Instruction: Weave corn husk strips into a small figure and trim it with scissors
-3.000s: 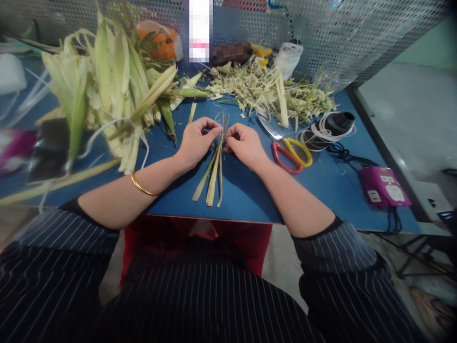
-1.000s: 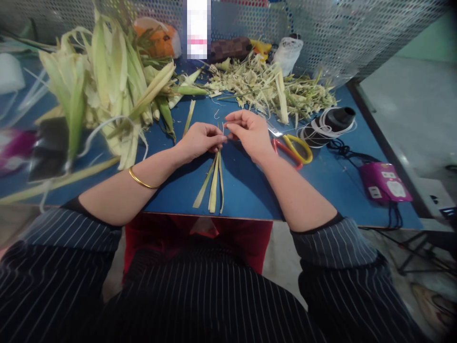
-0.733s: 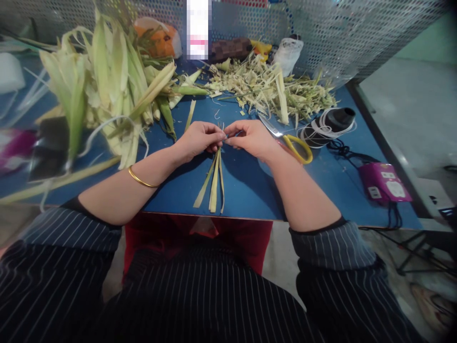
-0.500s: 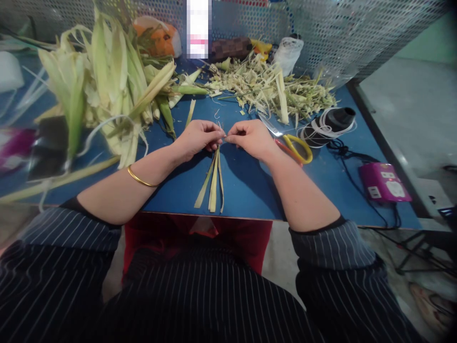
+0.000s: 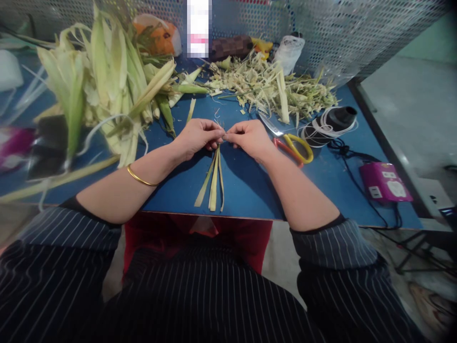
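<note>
The blue bench (image 5: pixel 250 200), flat and smooth, spans the middle of the frame. Across the top stands a perforated panel (image 5: pixel 235 19), its surface dotted with round holes. In the upper left rises a pile of corn husks (image 5: pixel 107 71), broad, ribbed, pale green leaves with tapering tips. In the upper centre-right spreads a heap of husk scraps (image 5: pixel 257 78), shredded into thin, curled, ragged fibres.

On the right lies a tapered black cone (image 5: pixel 337 118) wound loosely with white cord. Just left of it, scissors (image 5: pixel 274 129) show shiny metal blades and one red and one yellow looped handle. Farther right and lower sits a boxy purple power adapter (image 5: pixel 385 182).

At the centre, the left hand (image 5: pixel 198 139) has its grip pinched on the gathered upper end of the husk strips (image 5: pixel 213 188). The right hand (image 5: pixel 250 138) meets it there, thumb and finger together; whatever lies between them is too fine to tell.

The strips are flat, narrow, dry-looking ribbons. Their long axis runs nearly upright in the frame: thin, wispy ends point up past the fingers, while wider, blunt ends fan toward the bench's lower edge. Above, a tiny hooked thread (image 5: pixel 216 113) lies loose.
</note>
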A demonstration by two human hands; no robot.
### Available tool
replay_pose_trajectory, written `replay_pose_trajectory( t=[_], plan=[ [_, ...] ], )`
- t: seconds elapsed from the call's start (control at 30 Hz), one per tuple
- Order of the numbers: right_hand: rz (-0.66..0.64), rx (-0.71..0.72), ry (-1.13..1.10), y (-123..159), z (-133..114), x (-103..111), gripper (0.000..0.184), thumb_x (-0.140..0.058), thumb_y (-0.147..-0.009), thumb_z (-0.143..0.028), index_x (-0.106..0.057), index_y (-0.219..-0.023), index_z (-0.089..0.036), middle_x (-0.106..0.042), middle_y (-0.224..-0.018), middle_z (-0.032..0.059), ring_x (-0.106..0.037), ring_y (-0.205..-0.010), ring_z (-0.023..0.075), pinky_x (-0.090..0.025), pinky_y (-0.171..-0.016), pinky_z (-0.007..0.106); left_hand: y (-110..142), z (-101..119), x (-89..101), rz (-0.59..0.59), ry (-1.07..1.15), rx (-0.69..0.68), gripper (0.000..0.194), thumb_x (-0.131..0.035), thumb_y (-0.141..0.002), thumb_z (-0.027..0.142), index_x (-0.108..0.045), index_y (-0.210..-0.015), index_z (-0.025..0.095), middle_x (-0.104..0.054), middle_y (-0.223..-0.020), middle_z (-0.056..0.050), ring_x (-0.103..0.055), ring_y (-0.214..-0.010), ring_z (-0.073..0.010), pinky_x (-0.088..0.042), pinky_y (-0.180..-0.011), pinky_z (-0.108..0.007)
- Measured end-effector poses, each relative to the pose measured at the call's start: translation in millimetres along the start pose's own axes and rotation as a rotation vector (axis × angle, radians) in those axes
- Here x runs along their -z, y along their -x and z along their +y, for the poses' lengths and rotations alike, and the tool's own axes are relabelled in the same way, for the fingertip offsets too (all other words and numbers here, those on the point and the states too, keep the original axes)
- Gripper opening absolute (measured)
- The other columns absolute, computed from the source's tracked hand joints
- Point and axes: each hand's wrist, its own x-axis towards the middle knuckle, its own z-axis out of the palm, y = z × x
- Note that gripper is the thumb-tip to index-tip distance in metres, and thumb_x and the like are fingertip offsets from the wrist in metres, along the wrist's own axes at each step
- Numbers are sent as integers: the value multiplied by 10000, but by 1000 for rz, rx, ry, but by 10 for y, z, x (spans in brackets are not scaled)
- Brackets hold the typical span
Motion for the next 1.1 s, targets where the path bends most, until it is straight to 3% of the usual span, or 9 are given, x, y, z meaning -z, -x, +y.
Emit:
replay_pose_trajectory(
  t=[0.3, 0.53, 1.0, 1.1],
  plan=[
    [24, -78, -109, -8, -67, 70, 149, -643, -774, -102, -605, -653, -179, -557, -519, -27, -505, -479, 82, -406, -499, 221, -24, 8, -1, 38, 19, 48, 124, -755, -797, 151, -657, -723, 134, -686, -661, -37, -561, -480, -49, -449, -500, -201],
    [-33, -138, -227, 16, -97, 39, 177, -640, -789, -122, -558, -649, -191, -599, -530, -9, -600, -517, 100, -443, -460, 192, -15, 20, 14, 29, 17, 44, 106, -748, -799, 167, -670, -738, 130, -710, -692, -50, -577, -507, -50, -433, -480, -173],
    [-300, -7, -52, 121, -215, 82, 205, -585, -719, 6, -569, -635, -180, -613, -549, -9, -587, -517, 111, -469, -547, 252, -58, -38, 42, 67, 28, -1, 98, -782, -716, 151, -691, -748, 141, -691, -656, -43, -610, -527, -73, -402, -442, -180],
    [-273, 0, 6, 92, -194, 141, 183, -652, -740, -62, -572, -626, -182, -612, -565, -4, -598, -560, 123, -483, -578, 268, -33, -24, 33, 73, -8, -15, 89, -774, -707, 144, -692, -742, 144, -695, -661, -47, -606, -525, -76, -396, -435, -182]
  ],
)
